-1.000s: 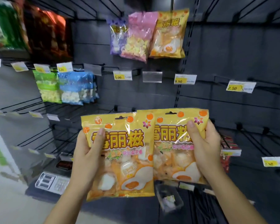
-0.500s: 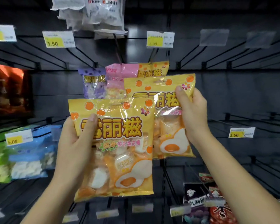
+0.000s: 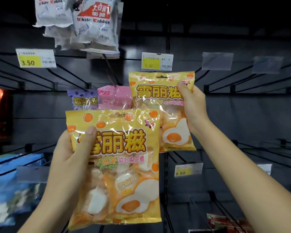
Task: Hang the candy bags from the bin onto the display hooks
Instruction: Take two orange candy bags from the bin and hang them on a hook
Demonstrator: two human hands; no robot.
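Each hand holds one yellow-orange candy bag printed with oranges and egg-like sweets. My left hand (image 3: 69,158) grips the nearer bag (image 3: 121,174) by its left edge, low and in the middle. My right hand (image 3: 191,106) holds the second bag (image 3: 160,105) higher, by its right edge, up against the dark display wall; its hang slot sits just under a price tag. A purple bag (image 3: 82,100) and a pink bag (image 3: 114,98) hang on hooks just left of it, partly hidden by the near bag. The bin is out of view.
White candy bags (image 3: 84,26) hang top left. Price tags (image 3: 35,58) and bare wire hooks (image 3: 242,81) run across the wall. Blue bags (image 3: 12,190) hang at lower left, red packets (image 3: 225,222) at lower right.
The view tilted upward, so the shelves slid down in frame. My right hand raised its bag from beside the left one up to the row with the purple and pink bags.
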